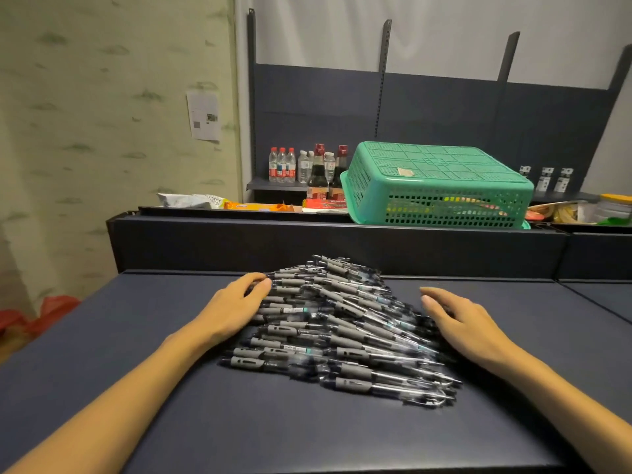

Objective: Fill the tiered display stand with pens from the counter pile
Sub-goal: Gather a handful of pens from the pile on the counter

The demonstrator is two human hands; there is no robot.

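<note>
We saw a dark blue counter (136,388) carrying a loose pile of pens (335,330), grey-gripped and clear-barrelled, lying flat and mostly parallel. The pile sat between our two hands, its left edge under the left hand (236,309) and its right edge under the right hand (465,326).

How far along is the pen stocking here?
Nothing looks done: no display stand is in view, and the pen pile lies on the dark counter. In hand: the left hand and right hand flank the pile, gripping nothing. All the filling remains.
</note>
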